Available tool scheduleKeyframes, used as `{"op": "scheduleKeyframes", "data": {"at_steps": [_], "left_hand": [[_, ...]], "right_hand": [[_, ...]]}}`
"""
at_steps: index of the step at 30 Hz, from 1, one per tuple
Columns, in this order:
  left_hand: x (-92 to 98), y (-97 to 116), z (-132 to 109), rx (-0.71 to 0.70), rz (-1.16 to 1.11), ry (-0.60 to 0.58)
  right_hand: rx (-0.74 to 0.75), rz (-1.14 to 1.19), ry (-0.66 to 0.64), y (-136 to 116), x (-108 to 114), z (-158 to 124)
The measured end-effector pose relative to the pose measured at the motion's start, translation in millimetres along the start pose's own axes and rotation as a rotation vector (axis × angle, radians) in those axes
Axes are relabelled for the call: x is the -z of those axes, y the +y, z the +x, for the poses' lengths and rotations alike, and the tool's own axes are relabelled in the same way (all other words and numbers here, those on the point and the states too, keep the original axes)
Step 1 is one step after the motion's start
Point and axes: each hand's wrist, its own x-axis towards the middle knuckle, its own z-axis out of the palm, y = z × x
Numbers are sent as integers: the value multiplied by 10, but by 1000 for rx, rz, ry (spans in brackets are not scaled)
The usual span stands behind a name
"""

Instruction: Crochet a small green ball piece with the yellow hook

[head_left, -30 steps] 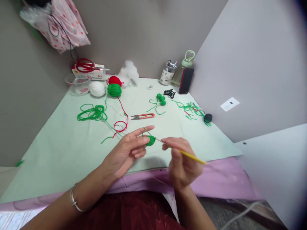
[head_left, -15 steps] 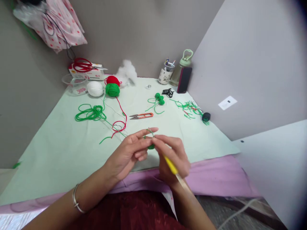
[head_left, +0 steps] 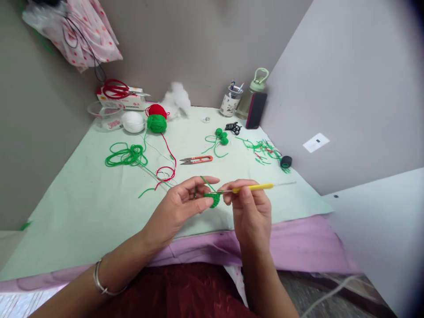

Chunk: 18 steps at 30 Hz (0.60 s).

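Observation:
Between the thumb and fingers of my left hand [head_left: 180, 205] is a small green crocheted piece [head_left: 214, 199], with green yarn running up over the index finger. My right hand [head_left: 251, 207] grips a yellow-handled crochet hook [head_left: 253, 187], held almost level. The hook's metal tip meets the top edge of the green piece. Orange thread snips [head_left: 197, 160] lie just beyond my hands. A loose green yarn coil [head_left: 127, 154] and a curl of red yarn [head_left: 165, 172] rest on the pale cloth at the left.
Green [head_left: 157, 124], red and white yarn balls [head_left: 133, 122] sit at the back left, near red scissors [head_left: 115, 89] on a box. White stuffing [head_left: 177, 100], a pen cup [head_left: 231, 102], bottle, phone [head_left: 256, 110], small green balls [head_left: 224, 140] and yarn scraps [head_left: 263, 148] lie farther back and right.
My right hand has turned and moved right, swinging the hook from steeply slanted to nearly level. The green piece shows more between my hands.

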Motion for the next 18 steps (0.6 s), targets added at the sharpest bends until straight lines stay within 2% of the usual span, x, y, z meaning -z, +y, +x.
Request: {"op": "scheduleKeyframes", "data": {"at_steps": [3, 6, 8, 12, 15, 16, 18], "left_hand": [[18, 10, 7, -15, 25, 21], [16, 15, 2, -40, 60, 37], [0, 19, -7, -68, 110, 58], [-57, 24, -14, -103, 129, 119], [-75, 35, 7, 51, -104, 62], [-70, 43, 18, 124, -191, 31], [-48, 67, 35, 218, -315, 0]], "right_hand": [[6, 21, -20, -47, -2, 8], [79, -118, -35, -96, 5, -30], [189, -277, -48, -111, 17, -71], [545, -618, -151, -53, 40, -155], [739, -834, -149, 23, 36, -191], [748, -836, -129, 36, 30, -191], [644, -695, -71, 37, 14, -170]]}}
